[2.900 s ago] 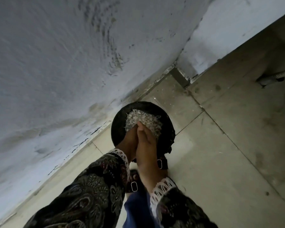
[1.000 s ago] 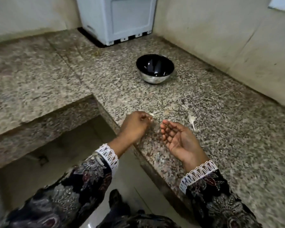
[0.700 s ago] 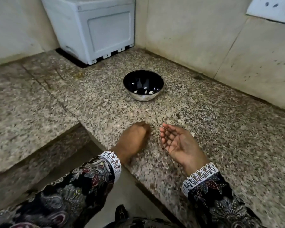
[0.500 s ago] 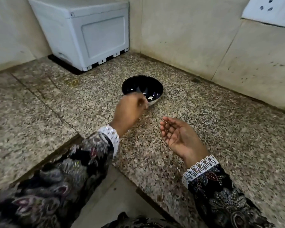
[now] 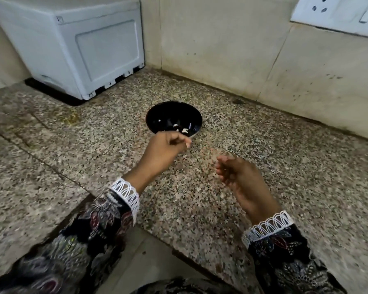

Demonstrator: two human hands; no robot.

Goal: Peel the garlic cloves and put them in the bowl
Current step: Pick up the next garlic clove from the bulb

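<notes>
A dark bowl [image 5: 174, 117] with a shiny steel outside stands on the granite counter [image 5: 263, 166] near the back wall. Two pale peeled garlic cloves [image 5: 184, 130] lie in its near side. My left hand [image 5: 166, 150] hovers just in front of the bowl's near rim. Its fingers are pinched together, and a small pale bit that looks like a garlic clove [image 5: 188, 144] shows at their tips. My right hand [image 5: 240, 181] hangs lower right of the bowl, blurred, palm turned inward, fingers loosely apart and holding nothing I can see.
A white plastic box-like appliance [image 5: 77, 45] stands at the back left corner. Tiled walls close the counter at the back and right, with a white socket plate [image 5: 336, 13] at upper right. The counter's front edge [image 5: 179, 247] drops to a gap below my arms.
My left hand carried a pale clove from the counter up to the bowl's near rim and now holds just in front of it. My right hand stayed in place, now blurred. The view has tilted upward.
</notes>
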